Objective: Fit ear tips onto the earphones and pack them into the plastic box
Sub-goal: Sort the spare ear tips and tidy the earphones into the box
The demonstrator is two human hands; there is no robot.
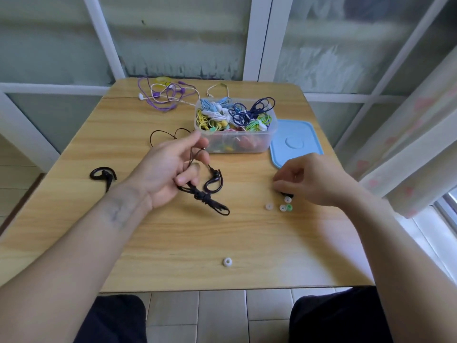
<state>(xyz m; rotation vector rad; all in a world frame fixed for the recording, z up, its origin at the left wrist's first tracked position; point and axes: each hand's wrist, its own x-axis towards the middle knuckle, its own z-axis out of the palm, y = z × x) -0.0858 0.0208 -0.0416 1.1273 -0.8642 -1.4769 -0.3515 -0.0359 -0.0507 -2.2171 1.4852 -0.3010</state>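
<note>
Left hand (170,169): palm turned up above the bench (173,243); fingers (184,179) curled loosely round the cord of the black earphones (205,196), thumb stretched toward the plastic box (236,143).
Black earphones: bundled cord hangs from the left hand and lies on the bench below it; one ear-hook earpiece (214,180) dangles just right of the fingers; a cord loop shows beyond the hand, near the box.
Second ear-hook earpiece (103,175): lies on the bench, left of the left forearm, apart from the hand.
Right hand (314,178): knuckles up, fingers bent down and drawn narrowly together onto the bench; fingertips meet at a small dark item (286,194); whether it is pinched or only touched cannot be told.
Ear tips (283,207): three white and one green, on the bench just below the right fingertips; none in the fingers.
Single white ear tip (227,261): alone on the bench, near the front edge, well apart from both hands.
Plastic box: clear, open, at the bench centre, filled with coiled earphones in several colours.
Blue lid (299,142): flat on the bench, just right of the box, beyond the right hand.
Purple and white earphones (168,95): loose tangle at the far edge, left of the box.
</note>
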